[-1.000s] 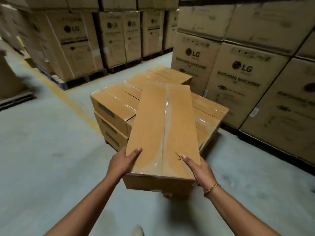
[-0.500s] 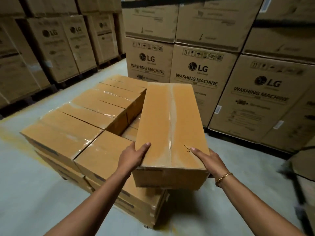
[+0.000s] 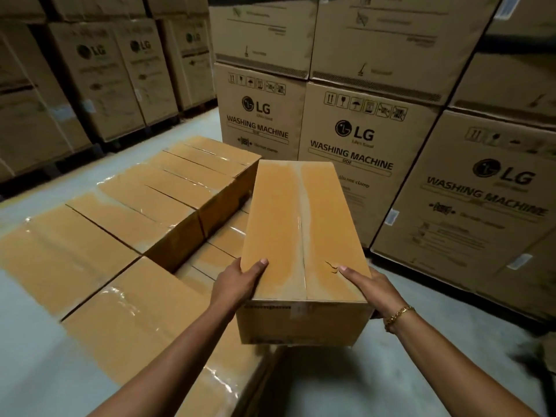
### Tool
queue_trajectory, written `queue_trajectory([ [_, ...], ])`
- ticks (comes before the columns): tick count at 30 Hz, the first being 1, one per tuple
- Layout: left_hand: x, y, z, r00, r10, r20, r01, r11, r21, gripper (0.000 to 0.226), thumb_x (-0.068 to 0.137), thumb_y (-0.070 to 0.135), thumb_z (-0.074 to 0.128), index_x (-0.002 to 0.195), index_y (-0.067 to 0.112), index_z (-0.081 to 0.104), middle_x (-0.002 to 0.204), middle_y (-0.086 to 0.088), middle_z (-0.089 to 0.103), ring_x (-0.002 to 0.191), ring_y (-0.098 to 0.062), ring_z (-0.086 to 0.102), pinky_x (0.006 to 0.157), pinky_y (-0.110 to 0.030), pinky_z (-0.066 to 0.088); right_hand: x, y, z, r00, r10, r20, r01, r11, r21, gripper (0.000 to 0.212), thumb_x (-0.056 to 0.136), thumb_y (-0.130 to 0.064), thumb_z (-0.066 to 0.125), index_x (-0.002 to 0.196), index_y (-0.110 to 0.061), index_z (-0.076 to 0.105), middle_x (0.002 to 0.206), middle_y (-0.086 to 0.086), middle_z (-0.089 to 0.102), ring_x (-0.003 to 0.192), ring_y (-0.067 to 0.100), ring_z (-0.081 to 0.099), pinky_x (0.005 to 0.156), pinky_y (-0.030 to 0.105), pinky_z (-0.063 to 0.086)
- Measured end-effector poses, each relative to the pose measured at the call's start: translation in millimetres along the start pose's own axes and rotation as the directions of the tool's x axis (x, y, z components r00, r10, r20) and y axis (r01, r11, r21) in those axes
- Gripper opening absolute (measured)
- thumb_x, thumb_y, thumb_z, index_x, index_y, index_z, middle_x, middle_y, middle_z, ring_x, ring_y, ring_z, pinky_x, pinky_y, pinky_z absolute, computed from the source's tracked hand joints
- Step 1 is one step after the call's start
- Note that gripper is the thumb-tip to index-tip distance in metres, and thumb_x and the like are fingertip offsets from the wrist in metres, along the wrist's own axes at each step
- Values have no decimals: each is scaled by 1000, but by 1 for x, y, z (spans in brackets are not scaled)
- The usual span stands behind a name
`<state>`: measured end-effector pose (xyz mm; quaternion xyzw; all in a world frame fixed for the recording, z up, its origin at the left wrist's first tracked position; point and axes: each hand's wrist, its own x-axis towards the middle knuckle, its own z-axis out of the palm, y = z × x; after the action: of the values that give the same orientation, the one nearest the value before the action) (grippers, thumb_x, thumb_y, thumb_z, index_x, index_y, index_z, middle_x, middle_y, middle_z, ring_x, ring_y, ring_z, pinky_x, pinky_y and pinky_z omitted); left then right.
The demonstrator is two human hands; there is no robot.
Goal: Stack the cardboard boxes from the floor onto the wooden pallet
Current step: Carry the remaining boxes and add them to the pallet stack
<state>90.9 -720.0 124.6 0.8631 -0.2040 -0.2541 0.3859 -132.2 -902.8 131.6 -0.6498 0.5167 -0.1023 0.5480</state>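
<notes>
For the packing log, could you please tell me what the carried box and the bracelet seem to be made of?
The carried box: matte brown cardboard, seemingly, with glossy clear tape along its top seam. The bracelet: probably gold-coloured metal, by its shiny chain links.

Carton print: LG washing machines.
Right-hand cartons (image 3: 361,164) read "LG", "WASHING MACHINE" and "do not clamp", with handling pictograms along the top; left cartons (image 3: 90,70) show "LG" only. The dark strip on the box (image 3: 301,236) end is too blurred to read.
</notes>
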Motion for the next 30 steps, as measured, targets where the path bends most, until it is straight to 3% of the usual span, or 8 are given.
queue_trajectory([
  [5, 23, 31, 63, 986, -129, -101, 123, 990, -68, 74, 89, 74, 52, 142, 22, 53, 120, 0, 70, 93, -18, 64, 73, -31, 52, 91, -11, -55, 989, -44, 139, 59, 992, -109, 79, 60, -83, 71, 122, -34, 64, 107, -6, 72, 98, 20, 68, 83, 41, 57],
  [9, 18, 40, 104, 954, -253, -162, 225, 959, -172, 80, 87, 78, 51, 144, 22, 52, 126, 0, 69, 101, -19, 65, 83, -32, 54, 144, -26, -79, 954, -57, 293, 119, 973, -198, 79, 64, -77, 69, 130, -33, 61, 113, -6, 69, 101, 17, 65, 79, 37, 54],
  [14, 16, 40, 135, 869, -425, -252, 362, 895, -262, 88, 91, 72, 51, 156, 16, 36, 153, -8, 49, 136, -30, 50, 105, -37, 42, 202, -38, -65, 886, -53, 461, 194, 945, -264, 69, 74, -66, 67, 132, -29, 55, 103, -13, 63, 91, 8, 58, 66, 28, 46],
  [19, 23, 20, 154, 776, -560, -291, 456, 816, -356, 98, 85, 82, 47, 157, 17, 35, 154, -8, 47, 138, -32, 48, 112, -42, 42, 249, -41, -30, 816, -17, 578, 284, 882, -376, 114, 57, -86, 70, 150, -27, 41, 148, 4, 50, 130, 29, 49, 103, 49, 46],
  [21, 25, 12, 162, 749, -591, -298, 475, 794, -379, 98, 83, 85, 45, 154, 19, 41, 149, -6, 54, 133, -30, 54, 107, -41, 45, 262, -42, -18, 786, -10, 619, 318, 864, -391, 109, 68, -79, 69, 155, -24, 32, 158, 9, 36, 142, 35, 37, 111, 56, 38],
  [23, 23, 10, 169, 720, -618, -317, 482, 773, -412, 94, 82, 86, 45, 150, 20, 47, 142, -3, 61, 126, -27, 59, 101, -36, 48, 274, -41, -9, 754, 6, 656, 337, 855, -395, 100, 79, -65, 68, 157, -20, 25, 163, 10, 25, 147, 36, 27, 113, 55, 32],
  [26, 18, 11, 181, 674, -655, -342, 493, 743, -454, 79, 87, 77, 51, 144, 22, 52, 139, -1, 63, 124, -25, 60, 93, -30, 46, 283, -38, 0, 710, 41, 703, 367, 831, -419, 107, 73, -67, 68, 158, -19, 24, 164, 10, 23, 148, 36, 27, 114, 56, 34],
  [30, 8, 23, 203, 606, -711, -356, 528, 694, -489, 81, 92, 68, 54, 153, 15, 42, 152, -7, 51, 137, -28, 49, 106, -35, 41, 290, -30, 1, 664, 44, 746, 401, 822, -404, 106, 75, -67, 68, 158, -18, 24, 163, 9, 26, 147, 34, 29, 115, 54, 33],
])
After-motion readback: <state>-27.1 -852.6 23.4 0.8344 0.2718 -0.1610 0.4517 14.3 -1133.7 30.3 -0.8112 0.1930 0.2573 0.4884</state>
